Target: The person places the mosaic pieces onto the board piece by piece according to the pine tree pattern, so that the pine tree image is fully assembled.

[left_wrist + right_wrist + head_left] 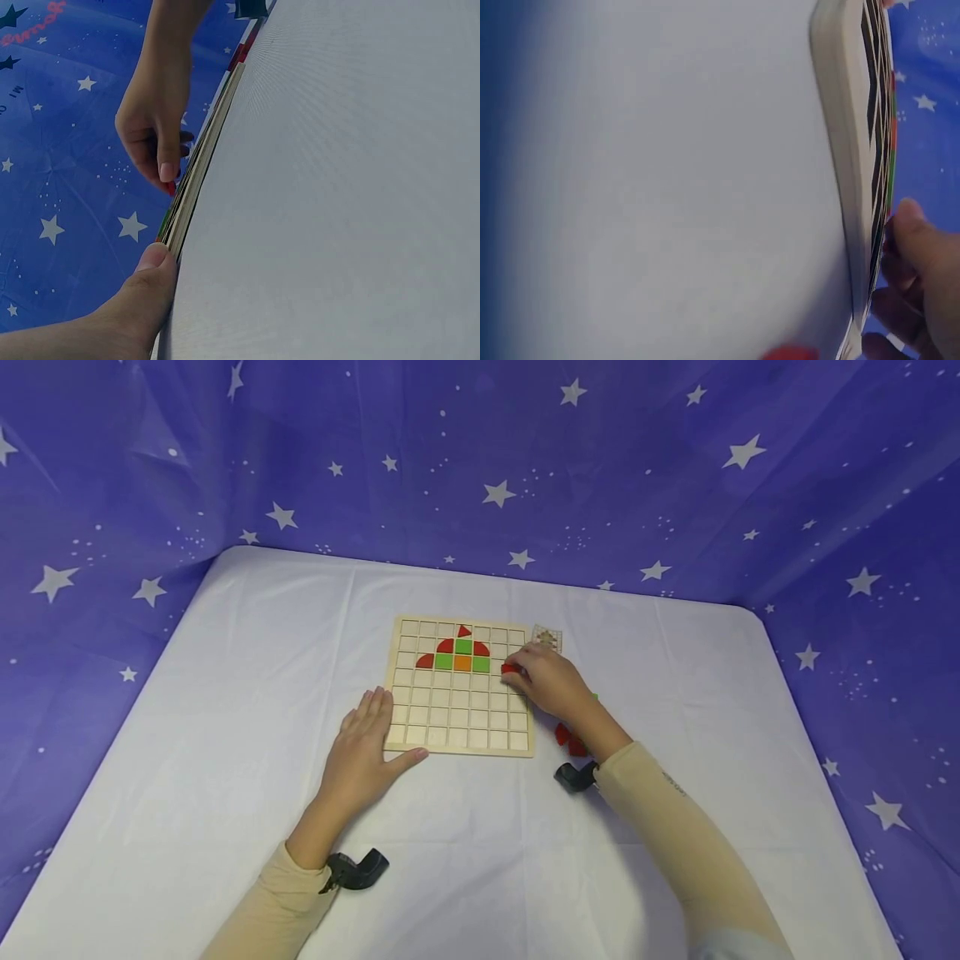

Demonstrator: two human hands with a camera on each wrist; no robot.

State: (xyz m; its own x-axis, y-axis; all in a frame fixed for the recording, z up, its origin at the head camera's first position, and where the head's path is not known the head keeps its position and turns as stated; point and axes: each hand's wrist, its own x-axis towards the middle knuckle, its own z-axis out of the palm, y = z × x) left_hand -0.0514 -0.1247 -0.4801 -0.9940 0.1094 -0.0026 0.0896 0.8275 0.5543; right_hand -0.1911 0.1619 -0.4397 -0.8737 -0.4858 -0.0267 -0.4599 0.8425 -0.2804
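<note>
A wooden grid board (459,714) lies on the white-covered table. In its upper rows, a red triangle tile (464,632) tops green square tiles (464,647), an orange square tile (462,663) and red curved-edge tiles (425,661). My right hand (551,681) pinches a small red tile (509,668) over the board's right side; fingers hide most of its shape. The tile (171,187) also shows under the fingertips in the left wrist view. My left hand (362,752) rests at the board's lower-left corner, fingers extended along the left edge and thumb against the front edge.
Loose red tiles (573,741) lie right of the board, partly under the right forearm, with a bit of green (595,697) beside them. A small pattern card (547,637) sits at the board's upper right corner. Starry blue cloth (495,460) hangs behind the table.
</note>
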